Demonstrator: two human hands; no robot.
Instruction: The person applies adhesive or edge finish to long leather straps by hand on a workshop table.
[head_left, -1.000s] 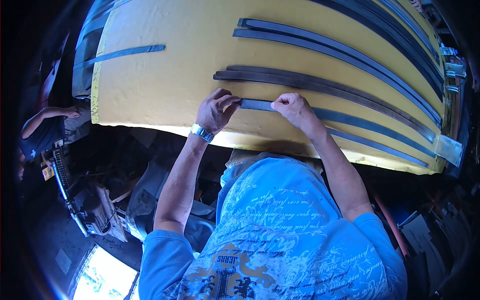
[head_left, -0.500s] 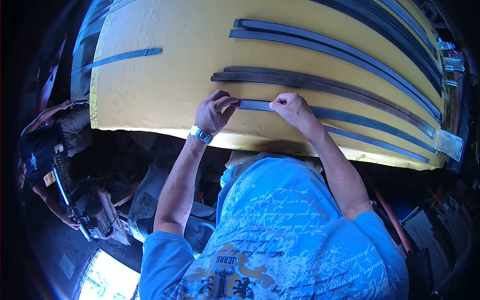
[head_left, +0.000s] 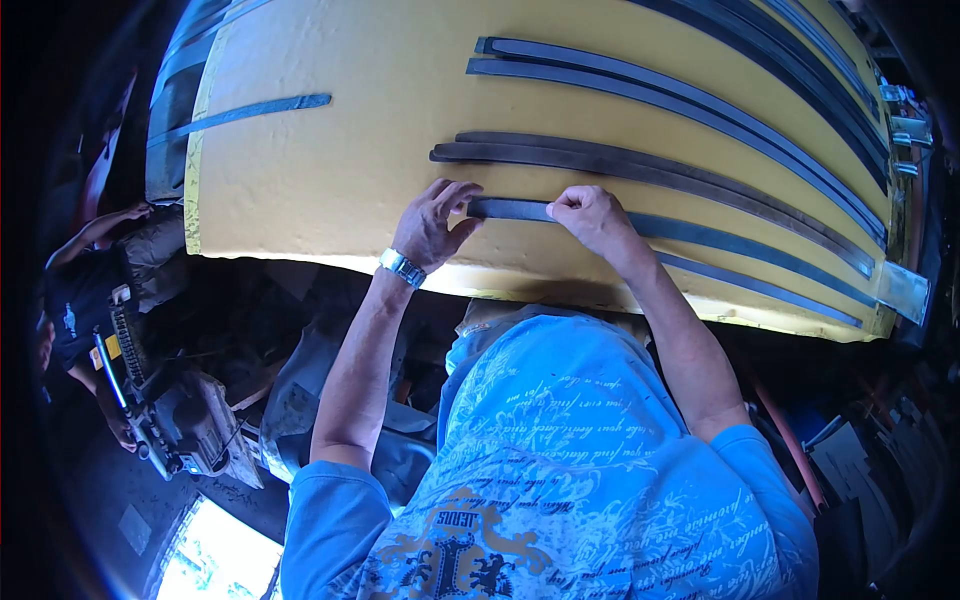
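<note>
A long dark strap (head_left: 515, 209), like a leather or rubber strip, lies across the yellow-covered table. At its left end, my left hand (head_left: 437, 222), with a metal watch on the wrist, holds its thumb and fingers apart around the tip. My right hand (head_left: 592, 218) pinches the strap farther along, thumb and forefinger together on it. Just beyond my hands lies a pair of brown straps (head_left: 540, 153). Nearer my body is a thinner dark strap (head_left: 750, 288), its left part hidden by my right forearm.
More long straps (head_left: 600, 85) lie toward the far side of the yellow table (head_left: 330, 190). A short strap (head_left: 260, 110) lies at the left. Metal clamps (head_left: 910, 130) and a metal plate (head_left: 902, 290) sit at the right edge. Another person (head_left: 85, 280) is beside machinery at the left.
My left thumb and fingers have spread from their pinch at the strap's end. My right hand keeps its pinch. The other person's lower hand has moved slightly left.
</note>
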